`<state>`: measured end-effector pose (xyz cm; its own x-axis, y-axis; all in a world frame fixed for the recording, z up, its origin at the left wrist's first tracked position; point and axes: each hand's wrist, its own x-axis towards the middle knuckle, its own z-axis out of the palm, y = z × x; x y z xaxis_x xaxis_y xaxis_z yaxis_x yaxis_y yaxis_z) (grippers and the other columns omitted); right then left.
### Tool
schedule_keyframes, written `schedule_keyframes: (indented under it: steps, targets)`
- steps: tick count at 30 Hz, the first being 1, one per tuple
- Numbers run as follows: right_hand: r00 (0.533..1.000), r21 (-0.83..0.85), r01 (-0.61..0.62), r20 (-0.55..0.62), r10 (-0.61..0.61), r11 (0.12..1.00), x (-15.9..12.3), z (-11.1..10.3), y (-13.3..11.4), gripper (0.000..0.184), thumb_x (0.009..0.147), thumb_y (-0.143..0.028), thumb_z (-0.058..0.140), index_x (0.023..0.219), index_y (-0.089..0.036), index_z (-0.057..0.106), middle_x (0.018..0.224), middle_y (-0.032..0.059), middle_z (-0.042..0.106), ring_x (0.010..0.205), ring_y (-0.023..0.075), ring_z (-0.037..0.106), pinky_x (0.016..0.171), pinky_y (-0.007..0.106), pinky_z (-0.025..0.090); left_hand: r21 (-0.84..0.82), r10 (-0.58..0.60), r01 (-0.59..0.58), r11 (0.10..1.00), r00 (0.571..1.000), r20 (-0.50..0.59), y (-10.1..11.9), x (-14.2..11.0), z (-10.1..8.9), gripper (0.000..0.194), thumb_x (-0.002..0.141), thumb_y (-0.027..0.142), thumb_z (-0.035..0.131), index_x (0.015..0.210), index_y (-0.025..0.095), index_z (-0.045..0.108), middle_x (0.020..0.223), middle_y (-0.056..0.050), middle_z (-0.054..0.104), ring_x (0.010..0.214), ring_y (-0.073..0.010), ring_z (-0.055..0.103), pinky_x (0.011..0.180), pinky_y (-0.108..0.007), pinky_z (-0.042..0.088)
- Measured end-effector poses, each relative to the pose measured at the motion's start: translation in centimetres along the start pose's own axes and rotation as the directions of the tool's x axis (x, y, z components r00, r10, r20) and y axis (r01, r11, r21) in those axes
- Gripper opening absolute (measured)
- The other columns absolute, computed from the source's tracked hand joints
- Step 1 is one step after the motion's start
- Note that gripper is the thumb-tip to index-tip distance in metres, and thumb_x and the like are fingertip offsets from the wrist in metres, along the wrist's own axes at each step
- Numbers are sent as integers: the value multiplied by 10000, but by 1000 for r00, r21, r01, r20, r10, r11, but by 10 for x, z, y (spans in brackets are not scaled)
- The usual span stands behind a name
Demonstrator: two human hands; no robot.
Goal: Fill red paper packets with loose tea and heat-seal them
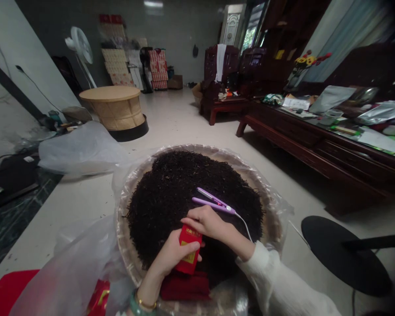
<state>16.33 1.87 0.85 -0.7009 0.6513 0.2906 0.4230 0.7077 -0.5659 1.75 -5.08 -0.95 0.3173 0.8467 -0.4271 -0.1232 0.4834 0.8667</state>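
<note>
A small red packet (188,256) with gold printing is upright between my hands, over the near part of a wide round basket (125,245). My left hand (174,252) wraps round its side, thumb across the front. At the packet's top edge my right hand (206,220) is closed, fingers pinching the rim. Dark loose tea leaves (184,180) are heaped in the plastic-lined basket. On the heap lies a purple hair straightener (215,205), its plates apart, its white cord running to the right. Below the packet a dark red cloth-like bundle (186,287) rests at the basket's near edge.
Clear plastic sheeting (82,259) and a red-and-gold packet (99,296) lie at the left. A black round stand base (342,254) is at the right. Farther off are a long dark wooden table (292,145), a drum-shaped wicker stand (118,109) and a white fan (80,46).
</note>
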Motion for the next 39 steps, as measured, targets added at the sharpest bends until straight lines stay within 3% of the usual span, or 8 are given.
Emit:
schedule_keyframes:
  steps: [9,16,23,26,28,32,35,39]
  targets:
    - [997,85,-82,0,82,993,-7,0,-4,291,902,-245,511,625,-163,530,554,-21,520,476,84,418,481,202,294,-19,-32,34,999,996,79,-4,-3,-2,518,576,416,795,936,117,571,833,-119,725,540,-170,671,528,-264,508]
    - [947,435,-301,33,320,849,-3,-8,-3,407,936,-476,399,850,-161,642,609,-21,544,547,101,493,532,209,384,21,-20,19,1000,999,43,-1,-13,-12,587,585,497,777,985,131,552,868,-141,735,610,-203,691,558,-290,527]
    - [910,308,-388,-23,415,869,-16,-31,16,425,950,-458,366,893,-157,660,580,-19,532,553,121,530,538,225,394,466,-54,174,868,964,-260,15,-116,-134,398,516,556,768,766,253,709,776,9,758,770,-265,684,723,-370,543]
    - [923,213,-367,-34,383,905,-15,-32,18,351,938,-398,421,859,-168,674,634,5,609,588,135,559,572,237,405,521,43,244,818,878,-478,18,-155,-171,368,499,641,718,706,337,723,774,68,763,822,-294,684,806,-431,523]
    - [927,105,-351,-100,361,931,-12,-32,19,290,925,-337,458,850,-172,685,700,31,654,654,155,582,628,258,416,577,123,242,780,844,-522,25,-156,-166,336,501,610,731,705,343,730,822,70,765,893,-297,672,865,-425,499]
    - [934,-87,-330,-177,312,940,-12,-34,11,187,886,-242,526,835,-171,691,774,65,686,750,187,602,699,288,426,607,144,85,790,937,-319,41,-107,-107,313,619,497,676,775,231,724,826,-33,756,809,-246,674,741,-318,519]
    - [952,-68,-272,125,279,960,-26,-24,-9,122,853,-234,589,847,-180,699,784,42,708,681,154,627,623,237,421,621,37,1,784,998,-47,39,-60,-62,206,662,360,665,730,167,684,662,-29,702,636,-175,634,582,-238,465]
    - [841,-153,-155,498,212,976,-48,5,-36,151,796,-329,678,891,-222,727,780,29,736,705,173,672,578,223,407,575,51,-59,816,998,30,27,-24,-38,180,703,310,632,772,147,665,617,-4,656,586,-141,606,547,-216,435]
